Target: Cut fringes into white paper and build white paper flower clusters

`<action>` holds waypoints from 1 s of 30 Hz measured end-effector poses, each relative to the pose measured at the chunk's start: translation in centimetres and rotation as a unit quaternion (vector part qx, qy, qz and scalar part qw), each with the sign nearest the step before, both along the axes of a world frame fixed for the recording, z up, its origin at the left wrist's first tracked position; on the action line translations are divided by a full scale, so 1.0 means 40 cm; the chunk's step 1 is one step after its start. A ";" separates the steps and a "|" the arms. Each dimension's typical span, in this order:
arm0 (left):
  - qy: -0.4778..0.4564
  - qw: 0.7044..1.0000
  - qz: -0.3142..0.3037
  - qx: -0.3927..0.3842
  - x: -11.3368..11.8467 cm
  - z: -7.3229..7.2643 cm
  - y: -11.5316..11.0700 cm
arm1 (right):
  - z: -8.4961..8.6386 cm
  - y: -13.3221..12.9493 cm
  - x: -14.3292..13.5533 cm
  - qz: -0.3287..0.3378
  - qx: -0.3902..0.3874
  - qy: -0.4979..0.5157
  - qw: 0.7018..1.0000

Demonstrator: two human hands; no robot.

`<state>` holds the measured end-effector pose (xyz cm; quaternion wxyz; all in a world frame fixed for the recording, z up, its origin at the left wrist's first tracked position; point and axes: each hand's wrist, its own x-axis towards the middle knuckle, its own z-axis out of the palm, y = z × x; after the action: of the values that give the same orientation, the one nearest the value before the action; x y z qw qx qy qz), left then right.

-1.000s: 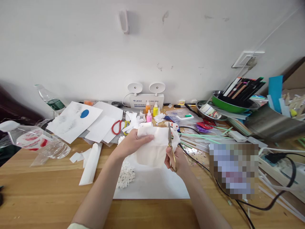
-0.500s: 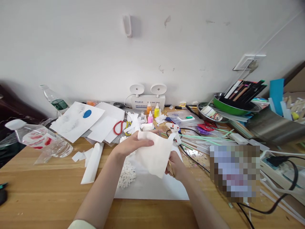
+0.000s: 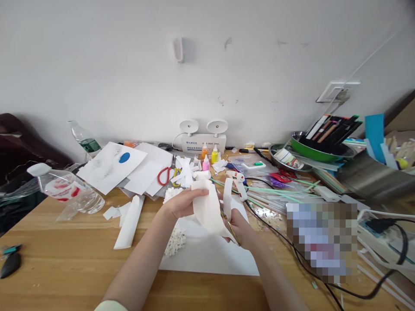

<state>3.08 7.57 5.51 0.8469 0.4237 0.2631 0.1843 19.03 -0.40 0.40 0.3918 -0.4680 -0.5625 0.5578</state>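
My left hand (image 3: 185,202) grips a piece of white paper (image 3: 209,209), thumb on top, and holds it above the table. In my right hand (image 3: 239,228) is a pair of scissors (image 3: 231,225) with gold-coloured handles, its blades at the paper's right edge. A narrow paper strip (image 3: 227,194) curls up from the cut, just right of the blades. Below both hands lies a white sheet (image 3: 207,259), with a heap of small white pieces (image 3: 175,242) on its left side, partly hidden by my left forearm.
A white glue gun (image 3: 237,181) with a black cable lies behind my right hand. Left stand a water bottle (image 3: 71,190) and a folded paper piece (image 3: 129,224). Red-handled pliers (image 3: 164,175) and small paint bottles (image 3: 214,154) are at the back. A green bowl of pens (image 3: 319,147) stands back right.
The scissors have cut further up the paper, and a longer strip now stands apart from the sheet. The paper has turned and looks narrower. The view has tilted slightly.
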 end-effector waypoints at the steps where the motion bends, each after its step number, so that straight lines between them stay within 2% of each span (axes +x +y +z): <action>1: 0.002 1.000 0.006 -0.005 -0.001 0.004 -0.004 | 0.005 -0.001 0.000 0.011 0.004 0.004 1.000; 4: 0.009 0.999 0.032 -0.016 -0.002 0.015 -0.015 | 0.010 -0.004 0.001 0.044 0.015 0.004 0.999; 8: 0.014 0.999 0.032 -0.011 -0.003 0.020 -0.021 | 0.001 -0.008 0.004 0.063 0.013 -0.010 0.998; 13: -0.014 0.998 -0.020 0.059 -0.006 0.015 -0.021 | -0.015 -0.012 0.001 0.075 0.016 -0.040 0.996; 16: -0.006 0.993 -0.062 0.097 -0.009 0.021 -0.026 | -0.012 -0.013 -0.002 0.110 0.015 -0.042 0.993; 19: 0.006 0.992 -0.057 0.113 -0.013 0.027 -0.034 | 0.002 -0.013 -0.005 0.142 0.028 -0.044 0.989; 22: -0.005 0.992 -0.023 0.124 -0.024 0.029 -0.040 | 0.011 -0.012 -0.007 0.156 0.031 -0.049 0.986; 24: -0.012 0.991 0.016 0.135 -0.039 0.034 -0.039 | 0.010 -0.011 -0.007 0.165 0.007 -0.054 0.985; 27: 0.017 0.982 0.113 0.149 -0.074 0.057 -0.015 | 0.001 -0.007 0.002 0.178 -0.042 -0.077 0.980; 30: 0.080 0.950 0.226 0.199 -0.110 0.082 0.052 | -0.002 -0.004 0.023 0.198 -0.067 -0.096 0.973</action>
<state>-1.30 9.65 8.81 0.6573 0.5267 0.3770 0.3852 19.96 -0.55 0.32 0.1854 -0.4235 -0.6403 0.6134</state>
